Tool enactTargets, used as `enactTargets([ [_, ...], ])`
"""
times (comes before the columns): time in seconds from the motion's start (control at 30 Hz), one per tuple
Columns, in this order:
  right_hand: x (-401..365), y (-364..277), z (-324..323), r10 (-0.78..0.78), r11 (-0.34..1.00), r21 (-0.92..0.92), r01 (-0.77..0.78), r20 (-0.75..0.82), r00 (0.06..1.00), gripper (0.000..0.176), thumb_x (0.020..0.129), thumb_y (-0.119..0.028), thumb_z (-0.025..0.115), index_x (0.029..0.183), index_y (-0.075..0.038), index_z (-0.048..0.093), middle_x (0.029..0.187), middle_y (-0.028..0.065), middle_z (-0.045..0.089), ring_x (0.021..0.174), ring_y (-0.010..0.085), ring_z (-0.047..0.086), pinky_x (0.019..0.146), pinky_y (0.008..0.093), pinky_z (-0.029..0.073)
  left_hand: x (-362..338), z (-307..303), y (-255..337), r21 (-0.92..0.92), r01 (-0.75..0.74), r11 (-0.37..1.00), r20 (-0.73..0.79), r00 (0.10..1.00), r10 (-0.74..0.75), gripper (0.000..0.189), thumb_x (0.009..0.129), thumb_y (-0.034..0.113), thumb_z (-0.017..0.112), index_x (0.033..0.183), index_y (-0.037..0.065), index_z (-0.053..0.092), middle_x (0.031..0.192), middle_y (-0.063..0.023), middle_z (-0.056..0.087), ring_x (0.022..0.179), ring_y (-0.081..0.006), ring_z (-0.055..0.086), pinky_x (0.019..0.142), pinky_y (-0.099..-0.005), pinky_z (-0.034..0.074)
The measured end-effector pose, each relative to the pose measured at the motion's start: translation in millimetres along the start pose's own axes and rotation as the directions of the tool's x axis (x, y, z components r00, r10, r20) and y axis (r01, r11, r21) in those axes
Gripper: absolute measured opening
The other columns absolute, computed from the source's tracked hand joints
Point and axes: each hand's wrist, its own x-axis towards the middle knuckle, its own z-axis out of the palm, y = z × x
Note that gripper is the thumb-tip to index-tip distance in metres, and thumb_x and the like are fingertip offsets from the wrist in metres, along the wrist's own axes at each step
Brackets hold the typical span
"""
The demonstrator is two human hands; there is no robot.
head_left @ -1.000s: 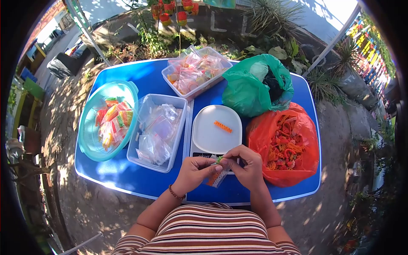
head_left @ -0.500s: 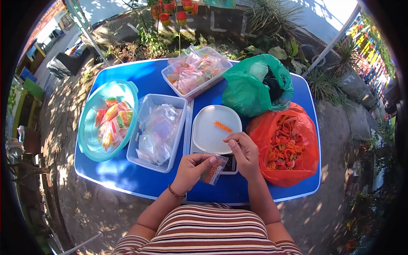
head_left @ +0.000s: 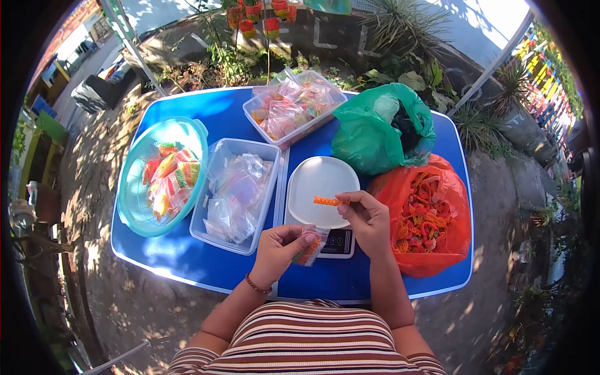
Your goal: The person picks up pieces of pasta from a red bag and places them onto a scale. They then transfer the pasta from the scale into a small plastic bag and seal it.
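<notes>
My left hand [head_left: 279, 250] pinches a small clear plastic bag [head_left: 310, 245] partly filled with coloured spiral snacks, just in front of the scale's display. My right hand [head_left: 370, 220] holds one orange spiral piece [head_left: 327, 201] between its fingertips, over the near edge of the white scale plate [head_left: 319, 181]. The plate itself is bare. Right of that hand an open red bag [head_left: 447, 247] holds a heap of loose orange and red spiral snacks.
The blue table [head_left: 187, 256] carries a teal basket [head_left: 134, 209] of filled packets, a clear tub [head_left: 259, 222] of empty small bags, another clear tub [head_left: 300, 128] of filled packets and a green bag [head_left: 369, 140]. Plants and dirt lie behind.
My right hand left the small bag, reached to the scale plate and picked up the orange spiral that lay there. My left hand kept the bag, lowering it slightly.
</notes>
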Motion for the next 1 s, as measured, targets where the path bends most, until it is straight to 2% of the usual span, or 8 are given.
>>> enactTargets([
  [0.03,-4,-3,-2,0.008,0.975,0.223,-0.011,0.015,1.0,0.02,0.094,0.005,0.067,0.113,0.003,0.073,0.099,0.0066,0.067,0.089,0.0091,0.063,0.076,0.023,0.051,0,1,0,0.0,-0.013,1.0,-0.003,1.0,0.013,0.03,0.096,0.015,0.075,0.119,-0.005,0.071,0.105,-0.0141,0.078,0.096,-0.0145,0.073,0.086,-0.0288,0.059],
  [0.13,-9,-17,-9,-0.103,0.981,0.17,0.094,0.043,0.994,0.026,0.092,0.006,0.069,0.118,0.001,0.073,0.095,0.0048,0.069,0.081,0.0079,0.063,0.071,0.022,0.049,2,4,1,0.004,-0.052,0.999,0.0,0.999,0.052,0.03,0.095,0.015,0.077,0.117,-0.004,0.072,0.104,-0.0137,0.078,0.091,-0.0132,0.074,0.081,-0.0274,0.059],
  [0.23,-15,-25,-21,-0.113,0.959,-0.232,0.164,0.216,0.97,0.025,0.093,0.005,0.069,0.118,0.002,0.073,0.094,0.0046,0.07,0.08,0.0076,0.062,0.072,0.0214,0.05,3,7,2,0.026,-0.08,0.996,0.023,0.997,0.079,0.03,0.095,0.016,0.077,0.117,-0.004,0.073,0.102,-0.0127,0.078,0.088,-0.0114,0.073,0.078,-0.0254,0.059],
  [0.33,-18,-36,-20,-0.078,0.931,-0.329,0.159,0.247,0.966,0.021,0.09,0.005,0.073,0.111,0.004,0.072,0.091,0.0048,0.071,0.081,0.0072,0.064,0.074,0.0217,0.052,3,7,2,0.081,-0.083,0.993,0.059,0.995,0.079,0.03,0.096,0.018,0.076,0.117,-0.003,0.074,0.1,-0.0105,0.078,0.086,-0.0093,0.071,0.076,-0.0235,0.058],
  [0.43,-21,-21,-11,0.013,1.0,0.019,-0.014,0.056,0.998,0.015,0.088,0.003,0.077,0.102,0.004,0.071,0.09,0.0055,0.072,0.083,0.0082,0.067,0.073,0.0226,0.053,2,9,4,0.139,-0.047,0.989,0.098,0.995,0.034,0.031,0.098,0.021,0.073,0.118,-0.003,0.074,0.099,-0.0084,0.077,0.084,-0.0079,0.07,0.075,-0.0227,0.056],
  [0.63,-30,-11,4,-0.127,0.991,-0.049,0.127,-0.011,0.992,0.016,0.086,0.004,0.079,0.099,0.004,0.069,0.094,0.0088,0.074,0.087,0.0106,0.071,0.076,0.0237,0.056,1,14,2,0.039,-0.029,0.999,0.084,0.996,0.026,0.034,0.103,0.024,0.066,0.121,-0.004,0.072,0.103,-0.0091,0.076,0.092,-0.009,0.069,0.083,-0.0248,0.056],
  [0.83,-35,2,17,-0.011,0.958,0.286,0.031,-0.072,0.997,0.012,0.086,0.004,0.079,0.095,0.002,0.071,0.096,0.0093,0.073,0.088,0.011,0.07,0.077,0.0236,0.056,3,14,-1,-0.13,0.023,0.991,0.05,0.999,-0.016,0.037,0.105,0.024,0.064,0.126,-0.006,0.069,0.114,-0.0122,0.074,0.1,-0.0114,0.068,0.089,-0.0261,0.055],
  [1.0,-28,-11,6,-0.132,0.971,-0.18,0.158,0.147,0.98,0.011,0.086,-0.007,0.08,0.094,-0.002,0.075,0.094,0.0095,0.071,0.089,0.0192,0.065,0.083,0.0329,0.051,4,14,-3,-0.134,0.022,0.991,0.061,0.998,-0.014,0.036,0.105,0.023,0.063,0.126,-0.006,0.069,0.116,-0.0127,0.074,0.101,-0.0117,0.068,0.09,-0.0265,0.055],
])
